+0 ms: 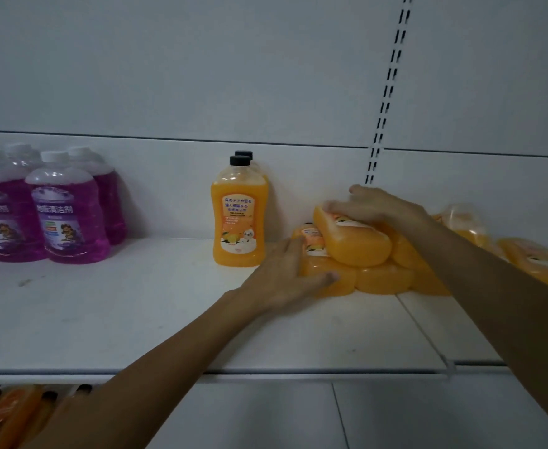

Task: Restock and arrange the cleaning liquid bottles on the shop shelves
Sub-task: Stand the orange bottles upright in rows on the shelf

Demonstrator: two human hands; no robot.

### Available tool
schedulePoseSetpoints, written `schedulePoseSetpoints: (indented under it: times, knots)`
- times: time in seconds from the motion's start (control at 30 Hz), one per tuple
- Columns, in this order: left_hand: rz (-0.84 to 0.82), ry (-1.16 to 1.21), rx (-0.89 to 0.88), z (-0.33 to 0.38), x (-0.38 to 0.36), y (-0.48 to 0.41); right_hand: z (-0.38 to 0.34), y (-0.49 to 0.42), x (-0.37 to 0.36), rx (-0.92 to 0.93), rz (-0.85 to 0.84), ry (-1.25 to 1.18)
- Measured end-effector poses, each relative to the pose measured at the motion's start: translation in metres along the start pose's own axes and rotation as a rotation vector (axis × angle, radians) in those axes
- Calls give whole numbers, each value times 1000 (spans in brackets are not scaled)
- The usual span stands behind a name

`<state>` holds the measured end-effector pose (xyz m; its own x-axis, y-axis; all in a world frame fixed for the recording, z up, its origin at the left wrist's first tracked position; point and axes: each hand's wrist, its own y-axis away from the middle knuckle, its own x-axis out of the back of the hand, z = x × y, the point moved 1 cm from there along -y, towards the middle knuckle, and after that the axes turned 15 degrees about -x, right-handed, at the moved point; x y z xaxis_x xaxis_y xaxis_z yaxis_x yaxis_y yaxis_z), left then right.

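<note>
On the shelf (136, 303), orange bottle (356, 247) lying flat, base frontward, right hand (379, 205) atop

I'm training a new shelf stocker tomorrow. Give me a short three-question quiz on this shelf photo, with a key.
1. True or false: the piled orange bottles lie on their sides.
2. Fill in: the two upright orange bottles have ___ caps.
3. The right hand rests on: A) the pile's top bottle B) an upright orange bottle C) a purple bottle.

Key: 1 true; 2 black; 3 A.
</note>
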<state>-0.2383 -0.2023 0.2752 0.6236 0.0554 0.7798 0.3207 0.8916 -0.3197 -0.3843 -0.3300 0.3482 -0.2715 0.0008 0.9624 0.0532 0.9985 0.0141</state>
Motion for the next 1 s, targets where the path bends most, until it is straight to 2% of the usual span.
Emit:
schedulePoseSetpoints:
  times: [0.13,0.23,0.37,0.67,0.87,1.0]
  knots:
    - [13,80,51,-2,-12,-24,3,-9,-4,42,-55,78]
    - [97,71,22,-2,-22,-32,5,-12,-3,84,-22,-66]
    - [179,32,4,0,-28,-36,9,-11,3,150,-73,-275]
    - [206,128,66,20,-51,-54,28,-15,35,290,20,-730]
    - [251,280,28,43,-64,-69,47,-20,39,400,58,-854]
    - [454,286,69,53,-53,-75,51,-16,42,502,67,-918]
